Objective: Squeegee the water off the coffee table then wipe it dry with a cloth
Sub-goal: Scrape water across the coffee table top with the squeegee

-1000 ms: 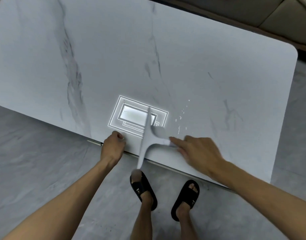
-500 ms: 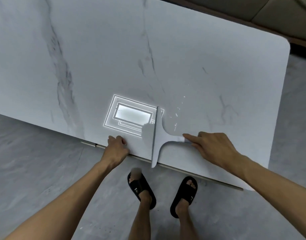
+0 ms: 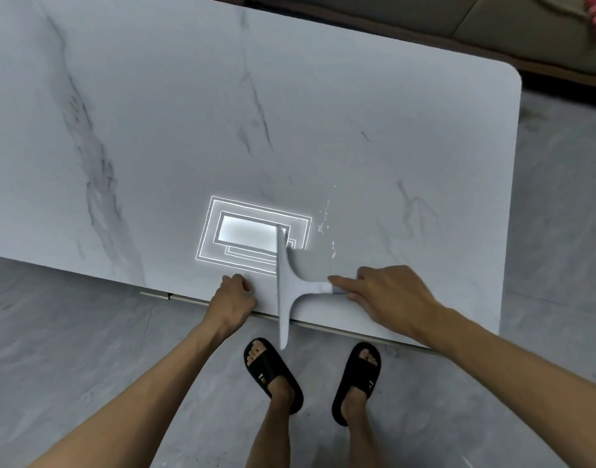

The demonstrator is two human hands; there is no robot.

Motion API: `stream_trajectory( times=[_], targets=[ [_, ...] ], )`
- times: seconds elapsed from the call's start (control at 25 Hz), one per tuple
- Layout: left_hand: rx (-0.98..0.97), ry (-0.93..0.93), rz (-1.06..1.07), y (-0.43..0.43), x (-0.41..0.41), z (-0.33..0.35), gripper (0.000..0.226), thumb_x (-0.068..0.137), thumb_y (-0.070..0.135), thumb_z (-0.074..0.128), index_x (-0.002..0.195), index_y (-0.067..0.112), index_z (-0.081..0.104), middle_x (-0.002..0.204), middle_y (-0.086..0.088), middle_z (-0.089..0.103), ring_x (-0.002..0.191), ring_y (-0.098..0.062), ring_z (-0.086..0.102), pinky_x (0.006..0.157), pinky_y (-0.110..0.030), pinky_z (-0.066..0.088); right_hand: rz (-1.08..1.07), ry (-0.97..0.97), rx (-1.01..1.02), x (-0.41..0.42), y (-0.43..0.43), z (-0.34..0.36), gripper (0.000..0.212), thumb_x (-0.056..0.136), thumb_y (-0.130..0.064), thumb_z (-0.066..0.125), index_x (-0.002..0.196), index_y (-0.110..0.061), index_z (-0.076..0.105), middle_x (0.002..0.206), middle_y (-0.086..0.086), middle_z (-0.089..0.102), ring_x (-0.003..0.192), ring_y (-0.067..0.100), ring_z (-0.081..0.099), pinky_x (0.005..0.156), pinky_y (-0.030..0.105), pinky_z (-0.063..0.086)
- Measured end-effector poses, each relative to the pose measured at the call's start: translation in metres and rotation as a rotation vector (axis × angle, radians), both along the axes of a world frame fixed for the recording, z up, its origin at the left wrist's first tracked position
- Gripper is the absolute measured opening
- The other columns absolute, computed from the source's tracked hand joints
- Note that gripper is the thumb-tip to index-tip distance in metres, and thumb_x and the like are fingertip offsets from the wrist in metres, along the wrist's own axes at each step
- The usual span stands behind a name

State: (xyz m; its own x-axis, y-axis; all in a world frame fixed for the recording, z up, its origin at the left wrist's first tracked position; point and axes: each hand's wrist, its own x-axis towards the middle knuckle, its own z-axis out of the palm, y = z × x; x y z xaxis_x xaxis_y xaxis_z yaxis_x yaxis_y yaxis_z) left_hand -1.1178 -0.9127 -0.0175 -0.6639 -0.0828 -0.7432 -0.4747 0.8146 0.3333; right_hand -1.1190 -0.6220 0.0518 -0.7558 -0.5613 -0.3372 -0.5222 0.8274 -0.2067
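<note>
Grey stone-look floor tiles [image 3: 70, 332] are seen around a white, grey-veined, marble-patterned desk [image 3: 357, 113], on which a ceiling light's bright rectangular reflection [image 3: 252, 234] is mirrored; a pale grey T-shaped squeegee [image 3: 284, 288] is laid at the near edge, its blade running away from the person and its lower end overhanging the floor. The squeegee stage is judged to be under way; scattered white water droplets [image 3: 323, 224] are left just to the right of the blade, while elsewhere no pooling can be made out, though a thin film cannot be ruled out. No cloth is identified in view, so the drying stage is judged not yet begun.

The right hand [image 3: 391, 295] is closed round the handle's end; its fingers [image 3: 343, 282] are partly curled about it, the index laid straight along the handle. The left hand [image 3: 234, 300] is rested on the near edge, its fingers [image 3: 237, 282] clenched, with nothing seen held.
</note>
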Motion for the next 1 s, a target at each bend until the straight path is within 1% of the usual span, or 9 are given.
stream_trajectory(
  times=[0.12,0.24,0.28,0.44,0.56,0.68,0.76,0.84,1.0],
  targets=[
    [-0.023,-0.025,-0.028,0.005,0.002,-0.004,0.009,0.087,0.016,0.045,0.089,0.011,0.052,0.105,-0.011,0.046,0.078,-0.023,0.05,0.06,-0.029,0.034,0.074,-0.028,0.036,-0.002,-0.01,-0.014,0.038,0.099,-0.033,0.049,0.136,-0.041,0.049,0.087,0.004,0.063,0.063,0.029,0.061,0.051,0.028,0.034],
    [-0.029,-0.09,-0.077,0.009,0.004,-0.008,0.012,0.083,0.012,0.046,0.094,0.01,0.05,0.119,-0.018,0.04,0.104,-0.037,0.052,0.072,-0.031,0.039,0.034,-0.008,0.14,-0.011,0.034,-0.013,0.044,0.098,-0.032,0.047,0.137,-0.05,0.038,0.095,-0.002,0.062,0.073,0.026,0.064,0.053,0.029,0.032],
    [-0.03,-0.108,-0.091,0.011,0.004,-0.008,0.015,0.082,0.011,0.046,0.097,0.01,0.049,0.122,-0.02,0.038,0.107,-0.039,0.051,0.074,-0.032,0.039,0.02,-0.009,0.169,-0.014,0.053,-0.01,0.042,0.098,-0.035,0.044,0.137,-0.051,0.037,0.095,-0.004,0.062,0.074,0.025,0.064,0.053,0.028,0.031],
    [-0.028,-0.128,-0.09,0.015,0.0,-0.005,0.021,0.081,0.012,0.049,0.102,0.012,0.05,0.115,-0.015,0.037,0.103,-0.037,0.049,0.075,-0.032,0.04,-0.041,0.045,0.27,-0.02,0.111,0.006,0.037,0.098,-0.046,0.038,0.134,-0.056,0.04,0.083,-0.01,0.06,0.064,0.019,0.06,0.048,0.027,0.026],
    [0.005,-0.076,-0.035,0.013,-0.003,0.001,0.016,0.083,0.013,0.048,0.098,0.012,0.051,0.106,-0.011,0.046,0.092,-0.032,0.052,0.072,-0.032,0.04,-0.047,0.06,0.302,-0.023,0.118,0.018,0.036,0.097,-0.047,0.036,0.132,-0.055,0.044,0.078,-0.01,0.06,0.056,0.02,0.057,0.044,0.026,0.022],
    [0.009,0.013,0.058,0.009,-0.007,0.01,0.009,0.086,0.018,0.047,0.094,0.015,0.052,0.084,-0.004,0.058,0.078,-0.026,0.057,0.061,-0.032,0.04,-0.003,0.004,0.246,-0.032,0.088,0.025,0.038,0.099,-0.047,0.029,0.136,-0.053,0.037,0.088,-0.009,0.062,0.065,0.022,0.061,0.048,0.028,0.029],
    [0.018,0.075,0.183,0.005,-0.011,0.016,0.008,0.088,0.017,0.046,0.093,0.018,0.052,0.078,-0.001,0.058,0.07,-0.023,0.056,0.055,-0.03,0.039,0.051,-0.033,0.14,-0.042,0.046,0.018,0.038,0.1,-0.044,0.033,0.137,-0.049,0.039,0.095,-0.004,0.063,0.074,0.026,0.064,0.053,0.03,0.036],
    [0.006,0.11,0.297,-0.001,-0.014,0.017,0.011,0.089,0.014,0.044,0.097,0.016,0.051,0.077,0.0,0.056,0.068,-0.022,0.055,0.053,-0.029,0.039,0.107,-0.079,0.019,-0.048,-0.009,0.0,0.037,0.101,-0.039,0.039,0.138,-0.046,0.043,0.097,0.001,0.063,0.075,0.029,0.064,0.055,0.031,0.036],
    [-0.017,0.082,0.342,-0.009,-0.009,0.015,0.011,0.089,0.015,0.048,0.1,0.014,0.049,0.084,-0.002,0.058,0.072,-0.021,0.055,0.054,-0.029,0.039,0.243,-0.076,0.02,-0.052,-0.08,-0.033,0.044,0.1,-0.023,0.045,0.139,-0.043,0.041,0.093,0.004,0.059,0.07,0.028,0.059,0.054,0.031,0.033]
  ],
)
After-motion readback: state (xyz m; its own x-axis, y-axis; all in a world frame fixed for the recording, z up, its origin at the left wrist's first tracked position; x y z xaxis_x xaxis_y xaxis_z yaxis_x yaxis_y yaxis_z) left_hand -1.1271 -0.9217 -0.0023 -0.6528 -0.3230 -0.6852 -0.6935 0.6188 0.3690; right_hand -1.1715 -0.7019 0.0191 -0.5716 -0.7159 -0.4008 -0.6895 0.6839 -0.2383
